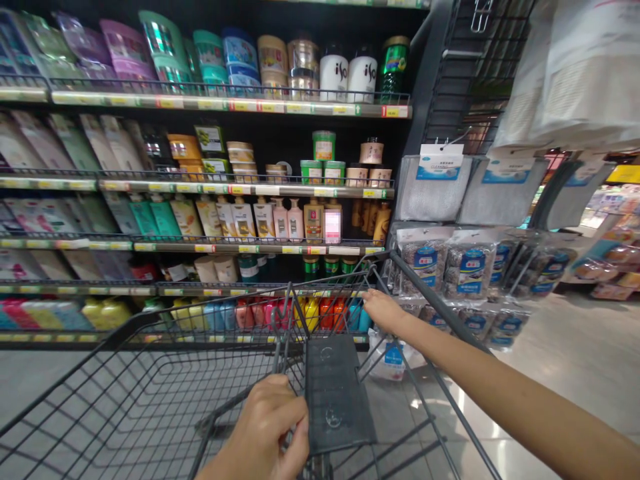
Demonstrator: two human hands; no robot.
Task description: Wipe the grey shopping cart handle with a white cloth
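A dark wire shopping cart (150, 327) fills the lower part of the view, its grey plastic panel (340, 393) near the middle. My left hand (273, 427) is closed in a fist at the cart's near frame, just left of that panel. What lies inside the fist is partly hidden, but a cart bar runs into it. Farther forward, my right hand (383, 312) is curled over a thin cart bar, with the forearm stretching in from the lower right. The visible part of the cart's basket holds no goods.
Shelves (250, 249) of bottles and jars stand ahead. To the right, packs of scourers (425, 263) and grey cloths (435, 187) hang on a wire rack close to the cart. White packages (585, 87) hang at upper right. Tiled floor (580, 353) shows at right.
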